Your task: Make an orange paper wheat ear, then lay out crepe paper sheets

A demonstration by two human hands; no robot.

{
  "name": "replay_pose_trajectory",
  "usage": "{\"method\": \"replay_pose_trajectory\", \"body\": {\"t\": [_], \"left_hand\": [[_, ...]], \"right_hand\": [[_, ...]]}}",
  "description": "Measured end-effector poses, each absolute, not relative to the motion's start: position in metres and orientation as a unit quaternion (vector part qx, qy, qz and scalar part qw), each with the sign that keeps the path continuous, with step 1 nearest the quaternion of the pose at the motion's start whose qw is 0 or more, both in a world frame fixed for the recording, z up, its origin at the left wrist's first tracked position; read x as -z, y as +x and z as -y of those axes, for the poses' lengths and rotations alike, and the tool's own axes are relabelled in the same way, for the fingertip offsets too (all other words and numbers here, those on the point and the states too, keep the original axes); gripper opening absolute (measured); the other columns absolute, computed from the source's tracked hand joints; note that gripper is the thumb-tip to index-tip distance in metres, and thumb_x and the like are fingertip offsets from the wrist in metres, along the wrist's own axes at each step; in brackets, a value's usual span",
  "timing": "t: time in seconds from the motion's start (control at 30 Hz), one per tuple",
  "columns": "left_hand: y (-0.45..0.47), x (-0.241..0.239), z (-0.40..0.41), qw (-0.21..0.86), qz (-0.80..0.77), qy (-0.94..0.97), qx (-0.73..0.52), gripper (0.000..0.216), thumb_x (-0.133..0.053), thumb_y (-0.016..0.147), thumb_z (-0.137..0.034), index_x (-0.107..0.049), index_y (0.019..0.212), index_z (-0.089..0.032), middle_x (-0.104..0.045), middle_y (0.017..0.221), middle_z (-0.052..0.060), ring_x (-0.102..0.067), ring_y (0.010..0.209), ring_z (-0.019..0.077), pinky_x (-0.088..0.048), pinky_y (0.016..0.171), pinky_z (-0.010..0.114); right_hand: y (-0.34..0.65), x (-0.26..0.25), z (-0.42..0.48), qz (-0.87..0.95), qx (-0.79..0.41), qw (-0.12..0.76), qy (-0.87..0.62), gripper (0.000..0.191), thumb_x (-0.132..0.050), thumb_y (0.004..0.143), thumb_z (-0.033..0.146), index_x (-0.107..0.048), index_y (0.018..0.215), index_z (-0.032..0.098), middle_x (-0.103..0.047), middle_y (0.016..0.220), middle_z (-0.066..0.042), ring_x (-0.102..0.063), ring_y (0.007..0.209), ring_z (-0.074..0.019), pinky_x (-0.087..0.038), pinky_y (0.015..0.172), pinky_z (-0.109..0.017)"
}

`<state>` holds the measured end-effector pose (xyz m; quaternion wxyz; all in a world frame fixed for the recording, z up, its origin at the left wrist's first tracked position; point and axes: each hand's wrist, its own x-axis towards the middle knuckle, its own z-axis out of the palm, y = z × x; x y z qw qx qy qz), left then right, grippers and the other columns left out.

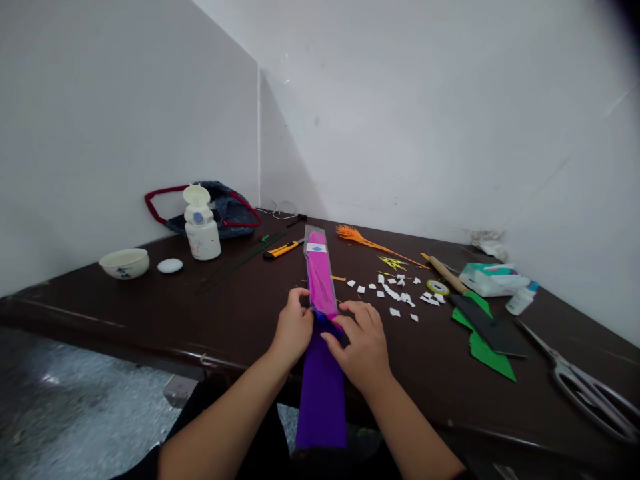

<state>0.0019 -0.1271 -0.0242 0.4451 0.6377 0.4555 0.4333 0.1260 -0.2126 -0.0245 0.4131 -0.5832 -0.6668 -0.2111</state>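
Left hand [295,325] first: from my remote seat I see its thumb and forefinger brought together, apparently pinching the left edge of the clear sleeve [315,231] at its near mouth. The right hand [364,343] sits opposite with fingers curved and parted, fingertips at the right edge of the pink paper [321,283] and thumb over the purple paper [323,393]; I cannot tell whether it grips any layer. Between the hands, the pink paper in its sleeve meets the purple paper, and neither hand is clearly nearer to that junction. As I read it, the relation that counts is the long axis: sleeve and purple paper make nearly one line, running from the wearer's body toward the wall, with the far end leaning slightly left. The sleeve lies flat on the worktop [240,313] beyond the hands, while the purple paper comes back toward me, its near end out past the front edge. I judge that sliding one against the other calls for motion along that line, toward or away from the body, rather than sideways.
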Motion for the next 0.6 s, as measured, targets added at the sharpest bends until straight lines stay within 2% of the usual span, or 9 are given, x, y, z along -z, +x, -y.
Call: {"method": "replay_pose_trajectory", "body": {"t": [0.13, 0.27, 0.4, 0.5, 0.6], "left_hand": [[0.003, 0.027, 0.126, 0.424, -0.453, 0.654, -0.434, 0.024, -0.049, 0.075, -0.012, -0.047, 0.097, -0.021, -0.054, 0.052, -0.007, -0.047, 0.043, 0.0115, -0.033, 0.049, 0.020], [0.003, 0.028, 0.127, 0.398, -0.434, 0.687, -0.426, 0.013, -0.050, 0.076, -0.013, -0.050, 0.086, -0.021, -0.053, 0.053, -0.006, -0.048, 0.045, 0.0113, -0.034, 0.050, 0.021], [0.002, 0.025, 0.132, 0.348, -0.424, 0.721, -0.424, 0.011, -0.052, 0.075, -0.013, -0.054, 0.082, -0.022, -0.056, 0.062, -0.003, -0.053, 0.055, 0.0133, -0.037, 0.057, 0.023], [0.002, 0.022, 0.134, 0.235, -0.405, 0.762, -0.448, 0.015, -0.055, 0.074, -0.013, -0.059, 0.085, -0.022, -0.058, 0.087, 0.003, -0.055, 0.080, 0.0187, -0.041, 0.072, 0.029], [0.001, 0.018, 0.130, 0.053, -0.297, 0.837, -0.457, 0.019, -0.049, 0.079, -0.011, -0.063, 0.088, -0.020, -0.058, 0.098, 0.008, -0.050, 0.095, 0.0224, -0.041, 0.084, 0.036]], "right_hand": [[0.123, 0.026, 0.213, 0.656, 0.238, 0.388, -0.602, 0.013, -0.063, 0.077, 0.024, -0.066, 0.090, 0.022, -0.061, 0.107, -0.010, -0.051, 0.103, -0.0289, -0.033, 0.097, -0.054], [0.122, 0.028, 0.209, 0.668, 0.224, 0.360, -0.612, 0.029, -0.063, 0.076, 0.022, -0.064, 0.106, 0.022, -0.057, 0.117, -0.012, -0.047, 0.108, -0.0309, -0.037, 0.093, -0.053], [0.125, 0.030, 0.202, 0.661, 0.215, 0.389, -0.604, 0.022, -0.056, 0.078, 0.013, -0.069, 0.094, 0.022, -0.060, 0.110, -0.010, -0.049, 0.103, -0.0277, -0.040, 0.091, -0.049], [0.131, 0.030, 0.199, 0.652, 0.188, 0.445, -0.584, 0.022, -0.054, 0.078, 0.010, -0.070, 0.087, 0.023, -0.062, 0.101, -0.008, -0.052, 0.097, -0.0245, -0.044, 0.087, -0.044], [0.136, 0.029, 0.198, 0.650, 0.158, 0.479, -0.569, 0.023, -0.054, 0.077, 0.010, -0.070, 0.087, 0.023, -0.062, 0.097, -0.007, -0.053, 0.094, -0.0234, -0.046, 0.084, -0.042]]}}
